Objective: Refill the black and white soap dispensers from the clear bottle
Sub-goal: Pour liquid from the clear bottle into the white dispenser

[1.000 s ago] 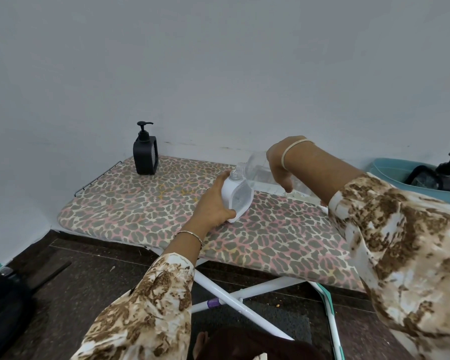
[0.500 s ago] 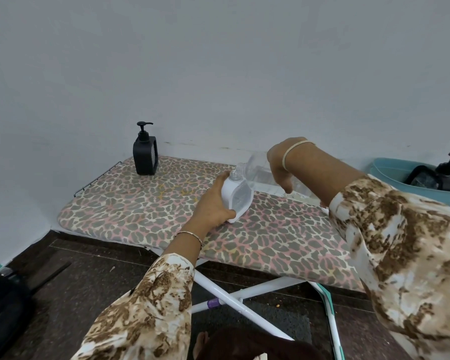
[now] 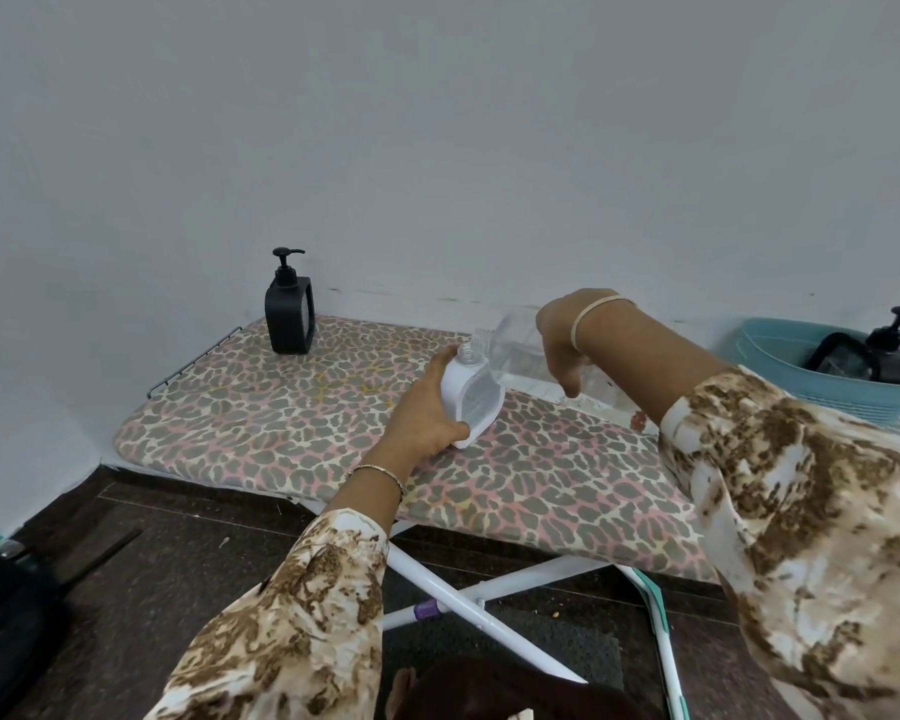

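Two hands shared the pour. The left hand (image 3: 427, 407) wrapped round the white plastic soap dispenser (image 3: 476, 397), pump off, steadying it on the leopard-print ironing board (image 3: 281, 423). The right hand (image 3: 562, 345) gripped the clear plastic bottle (image 3: 515, 350), tipped sideways with its mouth just above that open neck, evidently to pour. The black square pump dispenser (image 3: 289, 314) stood well beyond the left hand.

**Around the ironing board**

An ironing board (image 3: 541, 485) with a leopard-print cover stands against a plain pale wall (image 3: 437, 148). A wire rack (image 3: 193, 363) juts from its left end. Beneath it, white crossed legs (image 3: 437, 579) carry a purple clip (image 3: 427, 609) over a dark speckled floor (image 3: 152, 589). A teal slatted basket (image 3: 842, 402) sits just beyond its right end. A black bag (image 3: 6, 631) lies on the floor, well left of it.
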`<state>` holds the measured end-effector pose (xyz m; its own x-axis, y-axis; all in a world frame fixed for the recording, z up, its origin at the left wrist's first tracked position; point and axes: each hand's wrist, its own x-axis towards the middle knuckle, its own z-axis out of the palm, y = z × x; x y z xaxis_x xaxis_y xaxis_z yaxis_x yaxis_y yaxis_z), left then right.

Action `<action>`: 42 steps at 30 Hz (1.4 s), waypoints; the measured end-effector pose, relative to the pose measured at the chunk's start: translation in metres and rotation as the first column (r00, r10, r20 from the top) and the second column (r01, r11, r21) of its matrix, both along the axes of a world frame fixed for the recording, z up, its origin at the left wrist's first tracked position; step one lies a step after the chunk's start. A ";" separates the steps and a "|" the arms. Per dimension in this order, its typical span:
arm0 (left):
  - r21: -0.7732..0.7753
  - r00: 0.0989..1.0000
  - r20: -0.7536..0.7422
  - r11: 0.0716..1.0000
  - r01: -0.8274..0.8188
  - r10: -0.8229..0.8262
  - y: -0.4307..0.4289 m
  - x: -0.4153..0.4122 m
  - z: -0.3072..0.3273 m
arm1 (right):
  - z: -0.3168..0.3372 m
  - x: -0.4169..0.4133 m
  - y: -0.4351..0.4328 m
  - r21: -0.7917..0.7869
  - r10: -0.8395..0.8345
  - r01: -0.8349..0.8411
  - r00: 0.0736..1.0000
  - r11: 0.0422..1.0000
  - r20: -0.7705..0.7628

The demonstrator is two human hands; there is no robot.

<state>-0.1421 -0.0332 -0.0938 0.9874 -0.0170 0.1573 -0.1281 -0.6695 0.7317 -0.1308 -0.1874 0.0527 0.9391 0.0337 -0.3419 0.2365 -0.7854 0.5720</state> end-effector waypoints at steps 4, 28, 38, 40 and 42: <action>-0.006 1.000 -0.006 1.000 0.006 -0.006 0.000 0.000 0.001 | -0.004 0.001 -0.006 0.078 -0.009 0.009 1.000 0.997 -0.002; -0.035 0.999 0.035 0.999 0.037 -0.036 0.000 -0.003 -0.001 | -0.115 0.031 -0.085 0.980 -0.467 -0.143 0.882 -0.139 0.062; -0.007 0.998 0.050 0.999 0.031 -0.031 0.001 0.004 -0.004 | -0.145 0.033 -0.070 0.910 -0.571 -0.260 0.821 -0.323 0.032; -0.013 0.999 0.032 0.999 0.039 -0.038 0.003 0.005 -0.002 | -0.146 0.030 -0.068 0.923 -0.572 -0.267 0.818 -0.276 0.066; -0.019 0.999 0.014 0.998 0.053 -0.053 0.004 0.005 -0.001 | -0.148 0.025 -0.070 0.945 -0.554 -0.254 0.827 -0.206 0.102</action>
